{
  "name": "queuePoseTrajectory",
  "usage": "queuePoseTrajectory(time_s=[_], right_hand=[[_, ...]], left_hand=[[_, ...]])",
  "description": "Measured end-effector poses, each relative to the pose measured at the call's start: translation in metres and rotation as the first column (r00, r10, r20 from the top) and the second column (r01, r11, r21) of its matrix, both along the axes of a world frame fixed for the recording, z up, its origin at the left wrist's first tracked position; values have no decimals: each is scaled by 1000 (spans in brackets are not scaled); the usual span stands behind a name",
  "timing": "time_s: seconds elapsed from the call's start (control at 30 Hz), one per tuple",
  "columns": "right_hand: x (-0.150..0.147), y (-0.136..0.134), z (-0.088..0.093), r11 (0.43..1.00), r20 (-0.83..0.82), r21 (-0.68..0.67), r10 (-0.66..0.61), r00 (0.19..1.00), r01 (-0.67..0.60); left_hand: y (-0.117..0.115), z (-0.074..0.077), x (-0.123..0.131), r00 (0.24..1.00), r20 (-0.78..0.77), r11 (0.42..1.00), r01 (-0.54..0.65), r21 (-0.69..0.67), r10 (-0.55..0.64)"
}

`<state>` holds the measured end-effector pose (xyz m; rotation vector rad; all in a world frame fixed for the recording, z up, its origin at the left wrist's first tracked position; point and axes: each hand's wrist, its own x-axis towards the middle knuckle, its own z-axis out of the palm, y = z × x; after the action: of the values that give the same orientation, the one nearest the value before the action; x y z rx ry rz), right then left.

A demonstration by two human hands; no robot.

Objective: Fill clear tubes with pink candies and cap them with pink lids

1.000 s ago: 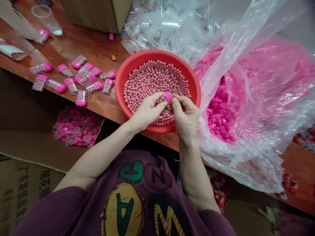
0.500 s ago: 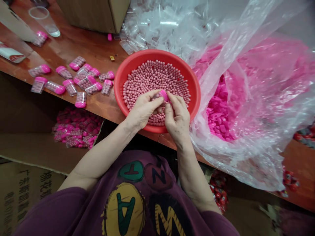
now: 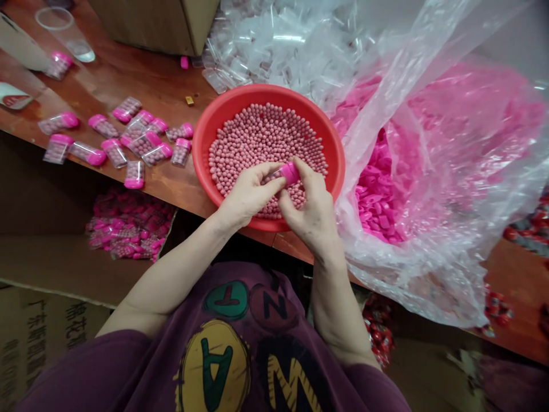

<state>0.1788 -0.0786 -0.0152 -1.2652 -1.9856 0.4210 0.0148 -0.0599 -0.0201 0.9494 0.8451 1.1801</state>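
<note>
One small jar (image 3: 285,173) with a pink cap (image 3: 292,173) is up over the red bowl (image 3: 202,150), lying nearly on its side with its cap to the right. The left hand (image 3: 245,194) has it: that grip is closed, and the thumb and fingers pinch the clear part. The right hand (image 3: 313,209) is just beside the cap. Its grip is open and holds nothing, with the thumb and first finger spread apart; I cannot tell if the finger touches the cap. Lots of pink balls (image 3: 257,134) lie in the bowl, under the hands. The bowl sits on the brown worktop (image 3: 141,71). Left of it lie more jars with balls inside (image 3: 139,140), and lower down a box (image 3: 55,257) has a big heap (image 3: 128,229) of them. Behind the bowl are many clear cases (image 3: 278,51). To the right, a see-through bag (image 3: 433,269) is full of loose pink caps (image 3: 377,200).
</note>
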Motion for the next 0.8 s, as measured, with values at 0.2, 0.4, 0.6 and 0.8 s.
queuePoseTrajectory(time_s=[0.2,0.4,0.6,0.8], right_hand=[[-21,9,-26,984,62,149,-105,993,95],[-26,14,-37,966,87,241,-117,989,93],[-22,12,-37,955,99,281,-131,987,98],[-30,10,-27,965,308,178,-241,920,193]], left_hand=[[3,-3,2,998,-20,997,-65,-31,64],[2,1,2,999,-18,992,-45,-114,43],[4,-2,1,998,35,990,-53,-129,58],[8,-5,4,996,39,993,-80,-84,83]])
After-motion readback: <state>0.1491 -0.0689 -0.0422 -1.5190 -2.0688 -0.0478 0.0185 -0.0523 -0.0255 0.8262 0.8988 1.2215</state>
